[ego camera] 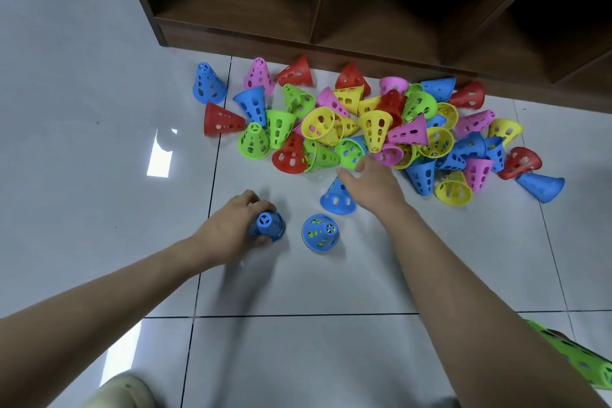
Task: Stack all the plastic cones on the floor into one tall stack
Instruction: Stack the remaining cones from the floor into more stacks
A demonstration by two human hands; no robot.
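Plastic cones (364, 126): a mixed-colour pile is spread on the tiled floor (99, 175) before a wooden shelf unit (298, 40). One blue cone (270, 225) is gripped by the curled fingers of the left hand (231, 225). The right hand (371, 185) is held above another blue cone (337, 197), fingers loosely spread, nothing held. A blue stack (320, 232) stands between the hands.

Bare tiled floor (99, 175) open to the left and near side, heaped cone pile (381, 129) crowding the far side against the wooden shelf unit (298, 40), two blue cones (320, 232) standing between.
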